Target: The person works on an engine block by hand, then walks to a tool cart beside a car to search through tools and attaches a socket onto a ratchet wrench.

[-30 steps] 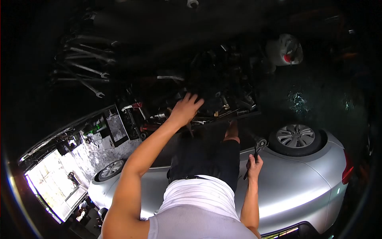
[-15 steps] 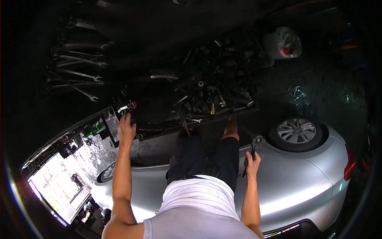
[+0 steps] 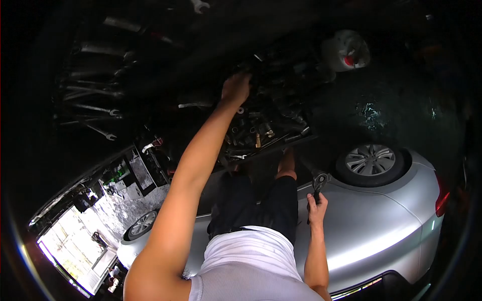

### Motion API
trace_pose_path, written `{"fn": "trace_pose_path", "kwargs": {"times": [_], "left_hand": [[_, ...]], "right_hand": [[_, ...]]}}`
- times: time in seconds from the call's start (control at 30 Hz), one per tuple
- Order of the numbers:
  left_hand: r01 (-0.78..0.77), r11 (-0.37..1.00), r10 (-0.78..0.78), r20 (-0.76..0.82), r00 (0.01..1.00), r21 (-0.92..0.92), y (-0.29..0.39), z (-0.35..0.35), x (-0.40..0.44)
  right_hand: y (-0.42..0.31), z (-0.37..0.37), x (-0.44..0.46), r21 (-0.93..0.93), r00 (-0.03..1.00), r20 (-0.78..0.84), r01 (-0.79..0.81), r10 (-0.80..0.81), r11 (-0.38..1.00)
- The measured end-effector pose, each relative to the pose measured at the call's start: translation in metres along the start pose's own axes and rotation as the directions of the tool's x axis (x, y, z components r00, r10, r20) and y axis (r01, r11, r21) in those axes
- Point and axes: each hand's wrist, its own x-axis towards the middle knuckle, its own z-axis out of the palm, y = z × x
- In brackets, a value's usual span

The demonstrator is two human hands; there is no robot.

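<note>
My left hand (image 3: 236, 90) reaches far forward over a dark tray (image 3: 281, 143) full of loose sockets and metal parts. Its fingers are blurred and lost in shadow, so whether it touches anything does not show. Near it lie a round washer-like ring (image 3: 240, 110) and a brass-coloured piece (image 3: 258, 140). Beside the silver car, my right hand (image 3: 317, 208) is closed around the dark handle of a wrench with a round metal head (image 3: 321, 178). The head points up, away from my body.
Several wrenches (image 3: 95, 108) lie in the dark at the left. A white jug with a red cap (image 3: 346, 52) stands at the far right of the tray. The silver car (image 3: 371, 220) is close behind and to the right. Wet-looking floor (image 3: 374, 118) glints beyond its wheel.
My left hand has moved from the tray's left end, by a red and white item, forward and right over the loose parts. My right hand still holds the wrench in nearly the same place.
</note>
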Motion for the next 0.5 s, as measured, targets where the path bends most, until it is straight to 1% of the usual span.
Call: {"fn": "trace_pose_path", "kwargs": {"times": [0.07,0.1,0.13,0.17,0.2,0.23,0.27,0.3,0.33,0.5], "left_hand": [[0.094,0.993,-0.092,0.025,0.995,-0.068,-0.002,-0.005,-0.009],[0.178,0.945,-0.176,0.032,0.984,-0.275,0.0,-0.018,-0.017],[0.249,0.849,-0.254,0.053,0.966,-0.466,0.001,-0.033,-0.029],[0.309,0.708,-0.329,0.091,0.94,-0.635,0.007,-0.048,-0.042],[0.271,0.486,-0.353,0.096,0.93,-0.831,0.02,-0.059,-0.057],[0.199,0.224,-0.377,0.103,0.921,-0.954,0.035,-0.069,-0.073],[0.096,-0.056,-0.395,0.11,0.912,-0.994,0.042,-0.076,-0.083],[0.108,-0.118,-0.372,0.145,0.917,-0.987,0.041,-0.079,-0.091],[0.109,-0.166,-0.372,0.165,0.914,-0.98,0.045,-0.083,-0.099],[0.141,-0.382,-0.295,0.265,0.918,-0.913,0.054,-0.094,-0.118]], "right_hand": [[0.004,-0.007,-0.006,0.008,1.0,-0.019,-0.016,0.016,1.0],[0.005,-0.01,-0.007,0.017,0.998,-0.031,-0.051,0.052,0.999],[0.007,-0.012,-0.008,0.029,0.996,-0.043,-0.082,0.084,0.996],[0.008,-0.014,-0.008,0.039,0.992,-0.049,-0.115,0.116,0.993],[0.009,-0.014,-0.008,0.057,0.989,-0.06,-0.131,0.134,0.99],[0.01,-0.014,-0.007,0.067,0.987,-0.061,-0.143,0.147,0.987],[0.011,-0.014,-0.005,0.077,0.986,-0.061,-0.151,0.156,0.985],[0.012,-0.016,-0.003,0.084,0.984,-0.062,-0.16,0.166,0.983],[0.024,-0.016,0.001,0.069,0.998,-0.045,-0.049,0.053,0.996],[0.002,-0.009,0.007,0.053,1.0,-0.016,0.021,-0.02,0.998]]}}
